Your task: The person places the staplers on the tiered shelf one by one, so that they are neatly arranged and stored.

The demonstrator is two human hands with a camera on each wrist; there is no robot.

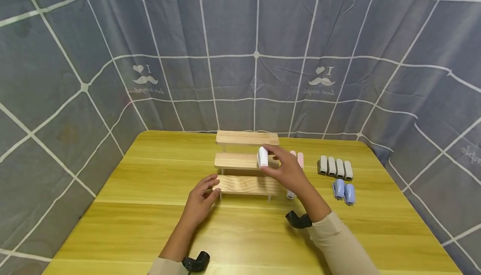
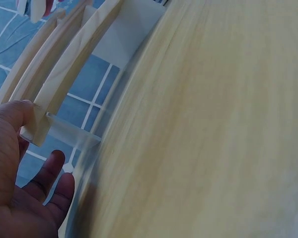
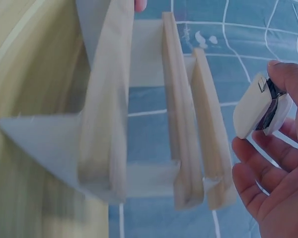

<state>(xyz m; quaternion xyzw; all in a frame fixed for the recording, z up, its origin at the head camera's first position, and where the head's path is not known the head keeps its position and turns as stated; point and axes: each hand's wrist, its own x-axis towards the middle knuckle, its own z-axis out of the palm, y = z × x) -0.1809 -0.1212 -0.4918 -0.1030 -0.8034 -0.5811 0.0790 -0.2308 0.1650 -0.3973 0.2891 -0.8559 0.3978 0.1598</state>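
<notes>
The left grip (image 1: 201, 202), fingers spread, touched the left end of the lowest shelf (image 1: 246, 185); a white stapler (image 1: 263, 157), pinched by the right grip (image 1: 287, 171), was near the middle shelf (image 1: 236, 160); pink staplers (image 1: 300, 159), four pale staplers (image 1: 340, 168) and two blue staplers (image 1: 339, 188) stood on the counter (image 1: 240, 233).

Little white stapler-looking thing (image 1: 263, 158) is pinched in the right hand (image 1: 288, 172), up by the middle shelf (image 1: 236, 160)'s right end. Pale wood three-step stand (image 1: 246, 184) is upright toward the worktop (image 1: 161, 179)'s far edge, left hand (image 1: 200, 199) holding its front left corner.
</notes>
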